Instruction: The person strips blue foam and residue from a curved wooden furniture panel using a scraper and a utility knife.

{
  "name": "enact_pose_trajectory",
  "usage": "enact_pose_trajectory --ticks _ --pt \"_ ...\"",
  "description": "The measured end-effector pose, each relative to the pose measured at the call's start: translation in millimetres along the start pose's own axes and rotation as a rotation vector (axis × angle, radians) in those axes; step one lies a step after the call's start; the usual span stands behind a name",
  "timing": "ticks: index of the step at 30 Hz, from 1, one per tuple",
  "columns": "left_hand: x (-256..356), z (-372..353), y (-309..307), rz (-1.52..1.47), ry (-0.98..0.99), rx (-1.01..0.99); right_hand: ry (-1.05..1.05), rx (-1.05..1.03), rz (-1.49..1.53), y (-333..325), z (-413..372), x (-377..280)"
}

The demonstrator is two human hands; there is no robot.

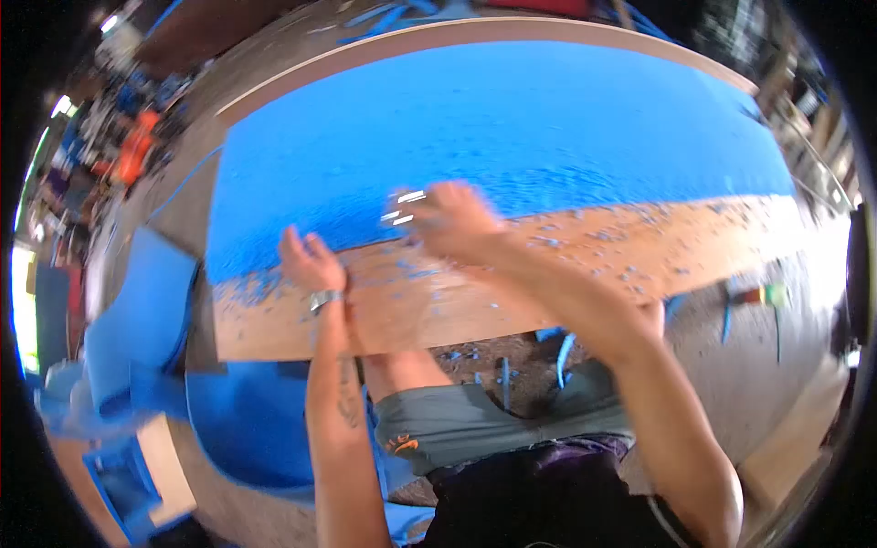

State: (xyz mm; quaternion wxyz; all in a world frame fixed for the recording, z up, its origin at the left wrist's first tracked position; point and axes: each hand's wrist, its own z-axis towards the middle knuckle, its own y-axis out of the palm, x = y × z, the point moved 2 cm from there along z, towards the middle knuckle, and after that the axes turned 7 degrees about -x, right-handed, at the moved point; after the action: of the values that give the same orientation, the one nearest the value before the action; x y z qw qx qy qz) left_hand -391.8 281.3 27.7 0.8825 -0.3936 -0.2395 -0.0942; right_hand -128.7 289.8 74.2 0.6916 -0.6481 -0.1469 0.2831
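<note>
A large blue foam sheet (493, 110) lies on a wooden board (585, 247), its near edge rough and covered in small torn crumbs. My right hand (461, 219), smeared by motion, is closed around a small shiny metal tool (402, 210) at the foam's near edge. The tool's exact kind is lost in the blur. To the left, my left hand (312, 265) rests at the edge of the foam with its fingers apart and holds nothing. A watch is on that wrist. Blue crumbs are scattered over the bare wood in front of both hands.
My knees are under the board's near side. Curved blue foam pieces (151, 320) stand on the left, above a blue-lined box (123, 484). Blue strips (565, 361) hang or lie below the board. At right is a tool with a green end (776, 294).
</note>
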Motion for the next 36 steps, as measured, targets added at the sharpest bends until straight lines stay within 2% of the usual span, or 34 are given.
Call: enact_pose_trajectory --ticks 1,2,5,6,8,9,11,14,16,19,21,23,26,27,29,32,34,36 --pt "-16 -2 10 0.078 0.025 0.009 -0.245 -0.016 0.029 19 25 -15" --pt "-12 -1 9 0.132 0.023 -0.047 0.046 -0.029 -0.108 0 20 -27" --pt "-16 1 5 0.167 -0.004 -0.155 0.126 -0.042 -0.203 -16 -12 7" --pt "-10 -1 6 0.167 -0.033 -0.187 0.149 -0.018 -0.082 -4 -32 50" --pt "-4 1 1 0.19 -0.092 -0.234 0.304 -0.195 0.145 -60 -98 114" --pt "-3 2 4 0.213 -0.11 -0.258 0.266 -0.017 -0.158 -59 -138 151" --pt "-1 1 6 0.266 -0.135 -0.312 0.612 0.199 -0.408 -55 -192 186" --pt "-5 0 9 0.287 -0.13 -0.339 0.594 -0.053 0.182 -83 -116 112" --pt "-7 -1 4 0.286 -0.125 -0.348 0.4 -0.147 0.09 -48 -77 59" --pt "-7 -1 6 0.283 -0.119 -0.367 0.406 -0.136 -0.053 -50 -95 59" --pt "-8 -2 7 0.283 -0.105 -0.363 0.281 0.01 0.021 -49 -151 141" --pt "-8 -4 5 0.319 -0.117 -0.385 0.537 0.052 -0.426 -87 -202 164" --pt "-3 -1 4 0.349 -0.125 -0.413 0.69 0.049 -0.095 -76 -164 158" --pt "-3 1 3 0.357 -0.114 -0.424 0.387 0.267 0.035 -60 -141 137" --pt "0 2 3 0.351 -0.113 -0.438 0.4 0.127 0.069 -57 -99 80" --pt "-8 0 4 0.32 -0.095 -0.404 0.303 0.032 -0.228 -34 -115 110" --pt "-8 -2 6 0.362 -0.115 -0.4 0.21 -0.112 -0.3 -68 -170 177" --pt "-3 4 9 0.413 -0.132 -0.398 0.512 0.025 -0.311 -88 -241 239"
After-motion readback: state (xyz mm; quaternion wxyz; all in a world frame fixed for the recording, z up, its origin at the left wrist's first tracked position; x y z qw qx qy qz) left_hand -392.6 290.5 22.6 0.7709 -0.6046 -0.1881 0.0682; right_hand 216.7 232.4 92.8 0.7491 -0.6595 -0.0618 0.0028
